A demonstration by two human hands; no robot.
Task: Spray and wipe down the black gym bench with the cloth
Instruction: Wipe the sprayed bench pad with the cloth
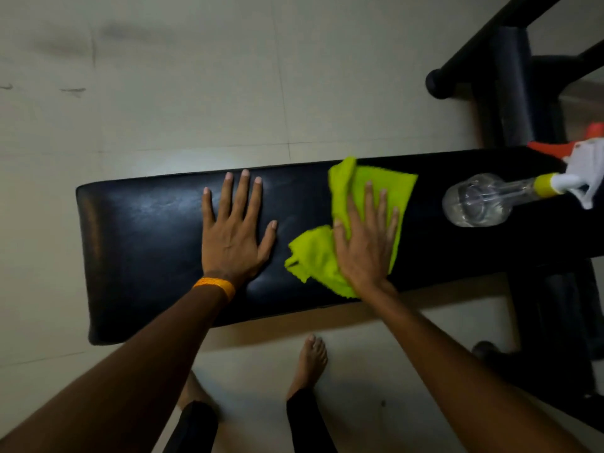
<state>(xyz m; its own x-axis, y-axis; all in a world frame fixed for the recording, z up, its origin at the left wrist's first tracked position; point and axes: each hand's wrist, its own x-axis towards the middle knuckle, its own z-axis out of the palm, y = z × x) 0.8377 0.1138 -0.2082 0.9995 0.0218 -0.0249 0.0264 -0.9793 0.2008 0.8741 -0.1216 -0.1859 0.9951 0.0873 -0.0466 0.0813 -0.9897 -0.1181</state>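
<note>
The black padded gym bench point(143, 243) runs left to right across the middle of the head view. My left hand point(233, 233) lies flat on its top, fingers spread, holding nothing; an orange band circles that wrist. My right hand point(366, 243) presses flat on a crumpled lime-green cloth point(389, 188) spread on the bench to the right of my left hand. A clear spray bottle point(480, 201) with a yellow collar and a white and red trigger head lies on its side at the bench's right end, apart from both hands.
Pale tiled floor point(196, 93) surrounds the bench. A black metal frame with a padded roller point(510, 83) stands at the upper right, and more black frame sits at the lower right. My bare feet point(310, 361) stand on the floor just in front of the bench.
</note>
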